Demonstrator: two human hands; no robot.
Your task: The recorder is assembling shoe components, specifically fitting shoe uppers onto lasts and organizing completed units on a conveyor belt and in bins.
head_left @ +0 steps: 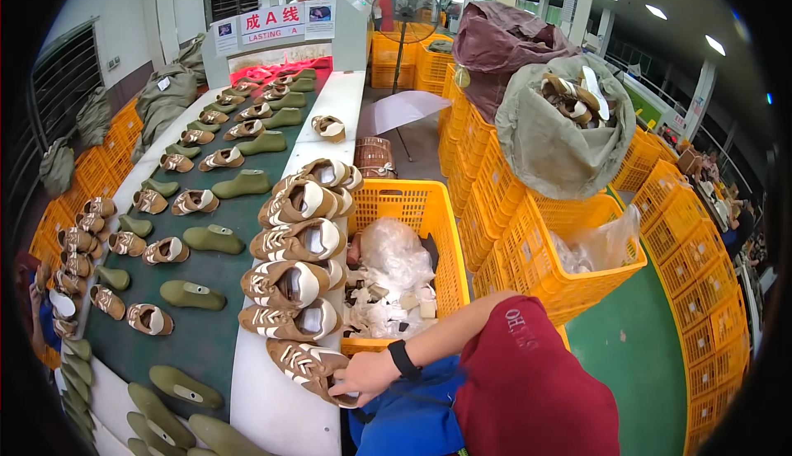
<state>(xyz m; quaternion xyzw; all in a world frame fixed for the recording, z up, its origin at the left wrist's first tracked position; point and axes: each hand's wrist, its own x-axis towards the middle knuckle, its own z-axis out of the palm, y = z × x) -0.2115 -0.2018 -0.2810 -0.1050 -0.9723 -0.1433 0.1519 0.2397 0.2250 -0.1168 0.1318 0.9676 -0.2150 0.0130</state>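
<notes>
My right hand point(367, 376), with a black band on its wrist, is at the heel end of a brown sneaker upper point(309, 365) with white laces. Its fingers are closed around the opening's edge, and the shoe lies on the white ledge point(280, 423). Just beyond it, brown and white sneakers point(290, 283) are lined up and partly stacked along the same ledge. My left hand is out of the picture.
Left of the ledge, a dark green belt point(247, 250) carries shoes and olive shoe lasts point(192, 294). A yellow crate point(450, 266) of plastic bags and scraps stands right of the ledge. Farther right are stacked crates point(528, 242) and a grey sack point(536, 147). A co-worker's arm point(40, 291) shows at far left.
</notes>
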